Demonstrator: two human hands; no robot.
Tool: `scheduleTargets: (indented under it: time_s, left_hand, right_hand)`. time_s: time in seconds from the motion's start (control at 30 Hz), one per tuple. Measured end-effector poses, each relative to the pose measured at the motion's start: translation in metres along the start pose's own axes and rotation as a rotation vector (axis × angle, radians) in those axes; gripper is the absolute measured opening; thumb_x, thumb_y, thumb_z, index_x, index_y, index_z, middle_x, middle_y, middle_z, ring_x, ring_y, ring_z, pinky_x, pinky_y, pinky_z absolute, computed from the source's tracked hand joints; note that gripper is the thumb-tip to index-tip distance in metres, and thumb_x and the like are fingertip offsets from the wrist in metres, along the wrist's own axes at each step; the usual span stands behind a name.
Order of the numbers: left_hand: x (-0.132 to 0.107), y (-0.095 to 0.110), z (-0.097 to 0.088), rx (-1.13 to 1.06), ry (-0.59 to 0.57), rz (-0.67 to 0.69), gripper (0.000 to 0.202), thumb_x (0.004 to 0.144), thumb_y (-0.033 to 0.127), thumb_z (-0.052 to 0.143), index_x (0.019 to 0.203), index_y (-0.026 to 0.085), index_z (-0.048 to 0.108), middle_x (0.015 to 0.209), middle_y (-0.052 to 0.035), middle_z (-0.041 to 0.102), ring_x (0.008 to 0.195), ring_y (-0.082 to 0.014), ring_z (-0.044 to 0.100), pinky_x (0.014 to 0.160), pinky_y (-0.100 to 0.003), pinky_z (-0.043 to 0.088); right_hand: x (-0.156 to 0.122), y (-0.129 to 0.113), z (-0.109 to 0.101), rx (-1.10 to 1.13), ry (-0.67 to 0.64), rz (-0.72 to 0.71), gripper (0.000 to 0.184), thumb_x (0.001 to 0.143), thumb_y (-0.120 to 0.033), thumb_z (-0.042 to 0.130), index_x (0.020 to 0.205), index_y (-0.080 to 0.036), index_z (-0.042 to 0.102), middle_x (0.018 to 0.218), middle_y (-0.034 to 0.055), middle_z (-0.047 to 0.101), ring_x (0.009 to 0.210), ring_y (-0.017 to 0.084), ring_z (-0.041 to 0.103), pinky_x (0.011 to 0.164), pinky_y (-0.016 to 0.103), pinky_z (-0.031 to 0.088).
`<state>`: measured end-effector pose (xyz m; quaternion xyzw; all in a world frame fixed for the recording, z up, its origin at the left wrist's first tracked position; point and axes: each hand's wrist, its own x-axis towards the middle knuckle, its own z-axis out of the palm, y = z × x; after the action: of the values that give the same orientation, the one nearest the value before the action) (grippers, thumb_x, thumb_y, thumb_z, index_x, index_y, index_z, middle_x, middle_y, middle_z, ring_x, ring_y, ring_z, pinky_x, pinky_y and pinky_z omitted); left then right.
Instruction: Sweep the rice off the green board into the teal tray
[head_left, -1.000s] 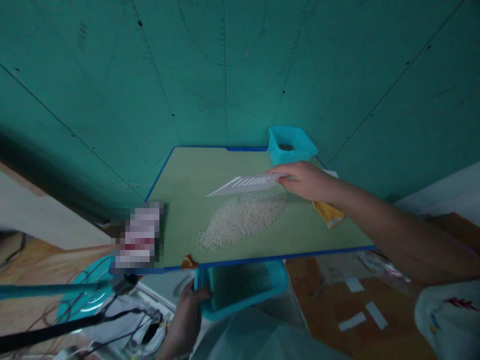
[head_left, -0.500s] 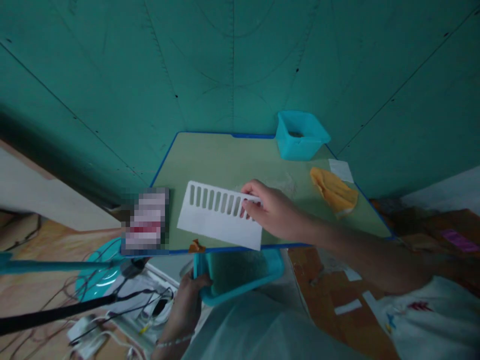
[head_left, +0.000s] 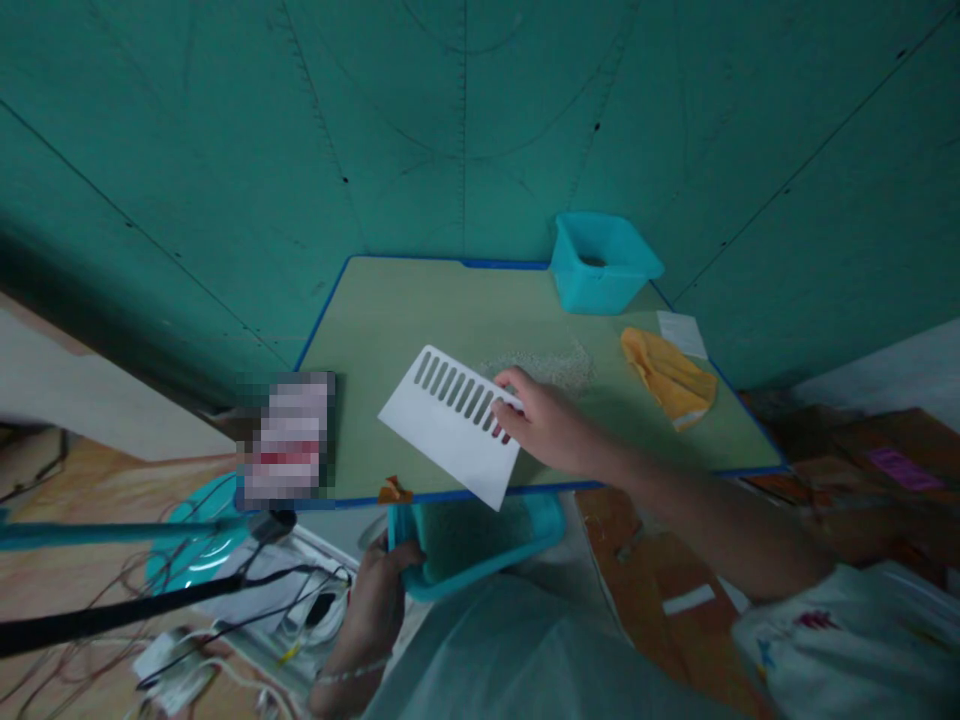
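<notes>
The right hand (head_left: 544,422) holds a white plate (head_left: 450,430) by its slotted edge, over the near side of the surface (head_left: 405,305). The left hand (head_left: 382,582) grips the rim of 1 blue tub (head_left: 553,518), which is just below this side. Pale grains (head_left: 556,364) lie beyond the plate.

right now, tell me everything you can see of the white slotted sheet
The thin white rectangular slotted sheet looks like smooth plastic. Rounded slots run in a row along its upper long edge; the rest is plain. The right hand's grip holds it by the right end of that edge. In view it slants down to the right over the pale green, blue-edged board, its lowest corner crossing the front edge. Whether it touches the board is unclear.
</notes>
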<state>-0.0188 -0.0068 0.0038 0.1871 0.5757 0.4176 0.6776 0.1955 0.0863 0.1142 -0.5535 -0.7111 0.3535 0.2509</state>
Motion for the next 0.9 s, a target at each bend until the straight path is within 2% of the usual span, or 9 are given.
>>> scheduleTargets:
  time_s: [0.17, 0.33, 0.5, 0.63, 0.9]
  left_hand:
    - [-0.003, 0.003, 0.000, 0.000, -0.011, -0.003, 0.021, 0.045, 0.008, 0.060, 0.061, 0.019, 0.069, 0.049, 0.0035, 0.068, 0.055, -0.0197, 0.065, 0.048, -0.025, 0.047]
    - [-0.004, 0.004, 0.002, 0.001, -0.025, -0.002, 0.020, 0.046, 0.008, 0.059, 0.058, 0.020, 0.069, 0.051, 0.0023, 0.069, 0.056, -0.0199, 0.065, 0.044, -0.024, 0.044]
    - [-0.001, 0.000, 0.008, -0.009, -0.070, -0.007, 0.025, 0.047, 0.008, 0.059, 0.067, 0.019, 0.070, 0.055, 0.0026, 0.071, 0.055, -0.0195, 0.065, 0.053, -0.027, 0.049]
    - [-0.001, -0.001, 0.013, -0.008, -0.100, -0.010, 0.026, 0.048, 0.008, 0.059, 0.069, 0.018, 0.071, 0.053, 0.0030, 0.070, 0.053, -0.0184, 0.064, 0.054, -0.027, 0.049]
    - [-0.013, 0.005, 0.018, 0.018, -0.110, -0.026, 0.025, 0.050, 0.007, 0.059, 0.069, 0.017, 0.070, 0.054, 0.0022, 0.070, 0.053, -0.0196, 0.065, 0.048, -0.026, 0.047]
  right_hand:
    - [0.001, 0.007, -0.020, -0.032, 0.012, 0.014, 0.008, 0.086, -0.021, 0.044, 0.094, -0.021, 0.044, 0.072, 0.0026, 0.068, 0.064, 0.016, 0.066, 0.053, 0.023, 0.045]
    - [-0.001, 0.012, -0.047, 0.106, -0.018, -0.037, 0.007, 0.086, -0.020, 0.046, 0.093, -0.022, 0.046, 0.078, 0.0006, 0.067, 0.071, 0.016, 0.066, 0.060, 0.025, 0.048]
    - [-0.004, 0.023, -0.083, 0.069, 0.085, -0.090, 0.009, 0.085, -0.026, 0.051, 0.093, -0.023, 0.052, 0.079, -0.0008, 0.064, 0.073, 0.017, 0.064, 0.064, 0.027, 0.049]
    - [-0.008, 0.036, -0.106, -0.005, 0.134, -0.047, 0.013, 0.083, -0.031, 0.052, 0.094, -0.024, 0.055, 0.078, -0.0002, 0.065, 0.071, 0.018, 0.063, 0.062, 0.028, 0.048]
    - [-0.034, 0.053, -0.130, -0.004, 0.205, 0.096, 0.018, 0.079, -0.037, 0.057, 0.091, -0.025, 0.057, 0.076, 0.0016, 0.066, 0.067, 0.020, 0.064, 0.059, 0.033, 0.049]
